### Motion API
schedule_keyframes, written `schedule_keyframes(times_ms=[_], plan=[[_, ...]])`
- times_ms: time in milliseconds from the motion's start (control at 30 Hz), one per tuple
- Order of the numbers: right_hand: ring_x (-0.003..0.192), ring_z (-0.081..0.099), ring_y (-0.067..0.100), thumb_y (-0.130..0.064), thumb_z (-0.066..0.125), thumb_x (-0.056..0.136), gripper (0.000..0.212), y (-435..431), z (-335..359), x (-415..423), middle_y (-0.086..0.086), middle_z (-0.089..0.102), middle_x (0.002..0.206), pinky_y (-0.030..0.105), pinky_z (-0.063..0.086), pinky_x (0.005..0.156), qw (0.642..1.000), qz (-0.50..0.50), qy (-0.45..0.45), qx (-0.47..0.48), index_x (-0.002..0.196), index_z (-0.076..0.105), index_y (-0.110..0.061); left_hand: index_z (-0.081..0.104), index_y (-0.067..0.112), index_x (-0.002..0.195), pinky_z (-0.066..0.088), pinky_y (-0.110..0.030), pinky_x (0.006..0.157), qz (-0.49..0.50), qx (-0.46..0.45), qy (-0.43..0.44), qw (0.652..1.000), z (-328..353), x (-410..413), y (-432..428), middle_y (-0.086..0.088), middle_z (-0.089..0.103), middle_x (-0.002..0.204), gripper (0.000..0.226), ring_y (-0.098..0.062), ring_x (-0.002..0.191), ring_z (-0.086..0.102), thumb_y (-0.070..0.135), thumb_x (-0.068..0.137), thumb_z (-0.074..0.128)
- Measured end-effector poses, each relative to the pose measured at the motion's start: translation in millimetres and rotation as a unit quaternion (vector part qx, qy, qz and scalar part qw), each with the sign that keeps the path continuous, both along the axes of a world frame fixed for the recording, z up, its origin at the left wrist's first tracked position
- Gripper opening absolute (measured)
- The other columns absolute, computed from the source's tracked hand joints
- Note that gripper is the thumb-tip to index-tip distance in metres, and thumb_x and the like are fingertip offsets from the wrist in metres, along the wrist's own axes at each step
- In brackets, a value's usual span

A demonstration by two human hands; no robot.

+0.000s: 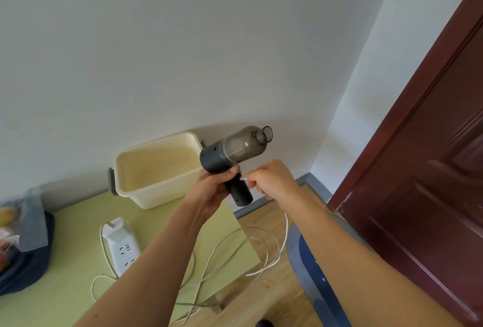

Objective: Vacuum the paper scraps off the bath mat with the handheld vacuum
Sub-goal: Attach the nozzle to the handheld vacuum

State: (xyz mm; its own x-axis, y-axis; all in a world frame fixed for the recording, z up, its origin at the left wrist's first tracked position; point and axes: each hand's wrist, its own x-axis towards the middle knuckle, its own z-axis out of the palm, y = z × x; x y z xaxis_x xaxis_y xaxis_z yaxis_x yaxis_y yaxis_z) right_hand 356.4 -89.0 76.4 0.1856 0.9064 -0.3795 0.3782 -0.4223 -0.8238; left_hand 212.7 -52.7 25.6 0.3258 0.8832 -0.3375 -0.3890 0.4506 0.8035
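1. The left hand point(214, 191) grips the handheld vacuum point(230, 151) where the dark body meets the handle. Its fingers are curled round it and the thumb is pressed on the body.
2. The vacuum is held in the air above the edge of the green table point(78, 235). Its smoky clear dust cup and open nozzle are tilted up to the right, and the handle slants down to the right.
3. The right hand point(271, 179) is curled, and its thumb and forefinger pinch the white end of a cable point(235, 238) right against the top of the handle. I cannot tell whether the end is plugged in.
4. From that hand the cable drops and loops loosely over the table corner and the wooden floor point(264, 222).
5. The bath mat point(308, 290), dark blue with a grey border, lies on the floor under the right forearm, near the dark red door point(431, 170).
6. A few small white paper scraps point(324, 279) show on the mat, well apart from the vacuum.
7. A cream plastic tub point(156, 170) stands on the table against the wall, just behind the left hand.
8. A white power strip point(121, 245) lies on the table beside the left forearm.
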Motion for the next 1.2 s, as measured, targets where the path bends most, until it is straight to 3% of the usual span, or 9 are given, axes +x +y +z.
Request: schedule_keyframes(times_ms=[167,500,600,733,800,933,1100,1133,1200], plan=[[0.047,0.037,0.014,-0.012,0.060,0.086,0.023,-3,-6,7,0.001,0.046,0.051,0.024,0.031,0.046,0.999,-0.027,0.028,-0.001,0.064,0.061,-0.009,0.058,0.000,0.118,0.051,-0.031,0.083,-0.039,0.018,0.039,0.998,8,3,3,-0.009,0.067,0.100,0.054,-0.022,0.097,0.065,0.011,0.067,0.072],[0.058,0.050,0.014,-0.025,0.052,0.098,0.032,-12,-19,37,0.002,0.058,0.059,0.029,0.042,0.062,0.999,-0.019,-0.027,0.043,0.075,0.069,-0.013,0.052,0.004,0.124,0.052,-0.037,0.087,-0.099,0.003,0.070,0.993,9,19,-6,-0.014,0.062,0.113,0.046,-0.028,0.101,0.062,-0.004,0.080,0.065],[0.071,0.060,0.021,-0.026,0.054,0.097,0.032,-17,-26,41,0.013,0.068,0.077,0.032,0.045,0.070,0.994,-0.027,-0.076,0.077,0.083,0.072,-0.005,0.053,0.003,0.122,0.052,-0.037,0.086,-0.101,0.001,0.079,0.992,8,23,-9,-0.015,0.062,0.113,0.046,-0.030,0.102,0.062,-0.008,0.079,0.064],[0.080,0.059,0.032,-0.026,0.052,0.097,0.034,-25,-30,43,0.020,0.065,0.084,0.028,0.037,0.061,0.987,-0.057,-0.118,0.097,0.091,0.069,0.004,0.053,0.003,0.122,0.054,-0.037,0.084,-0.082,0.014,0.127,0.988,2,31,-15,-0.016,0.063,0.115,0.049,-0.030,0.103,0.063,-0.009,0.076,0.068],[0.078,0.057,0.027,-0.026,0.052,0.097,0.033,-30,-30,41,0.018,0.062,0.081,0.029,0.037,0.062,0.990,-0.060,-0.098,0.078,0.086,0.068,0.001,0.056,0.007,0.116,0.053,-0.039,0.088,-0.067,0.041,0.178,0.981,0,38,-20,-0.015,0.065,0.111,0.048,-0.028,0.100,0.065,-0.005,0.073,0.073],[0.082,0.058,0.019,-0.027,0.060,0.092,0.028,-40,-39,40,0.018,0.068,0.088,0.024,0.039,0.061,0.995,-0.089,-0.023,0.050,0.090,0.069,0.000,0.060,0.011,0.109,0.056,-0.029,0.075,-0.064,0.105,0.255,0.959,-6,57,-31,-0.007,0.068,0.101,0.049,-0.018,0.086,0.067,0.000,0.066,0.081],[0.101,0.062,0.028,-0.015,0.066,0.086,0.008,-53,-56,55,0.013,0.069,0.094,0.049,0.047,0.099,0.978,-0.186,0.094,-0.018,0.078,0.065,-0.015,0.060,0.010,0.108,0.053,-0.024,0.077,-0.086,0.181,0.307,0.930,-25,87,-48,0.000,0.069,0.098,0.052,-0.013,0.089,0.067,0.005,0.062,0.084],[0.107,0.063,0.029,-0.014,0.067,0.086,0.000,-59,-57,59,0.016,0.070,0.104,0.049,0.046,0.100,0.968,-0.211,0.131,-0.026,0.086,0.067,-0.014,0.061,0.009,0.108,0.052,-0.022,0.078,-0.096,0.202,0.308,0.925,-28,94,-51,0.001,0.069,0.098,0.052,-0.012,0.090,0.066,0.004,0.062,0.084],[0.112,0.063,0.027,-0.014,0.067,0.087,0.023,-73,-60,69,0.015,0.069,0.115,0.044,0.050,0.096,0.937,-0.274,0.212,-0.044,0.109,0.066,-0.009,0.061,0.010,0.108,0.052,-0.020,0.082,-0.128,0.240,0.311,0.911,-31,108,-60,0.003,0.068,0.099,0.050,-0.010,0.093,0.065,0.004,0.063,0.082]])
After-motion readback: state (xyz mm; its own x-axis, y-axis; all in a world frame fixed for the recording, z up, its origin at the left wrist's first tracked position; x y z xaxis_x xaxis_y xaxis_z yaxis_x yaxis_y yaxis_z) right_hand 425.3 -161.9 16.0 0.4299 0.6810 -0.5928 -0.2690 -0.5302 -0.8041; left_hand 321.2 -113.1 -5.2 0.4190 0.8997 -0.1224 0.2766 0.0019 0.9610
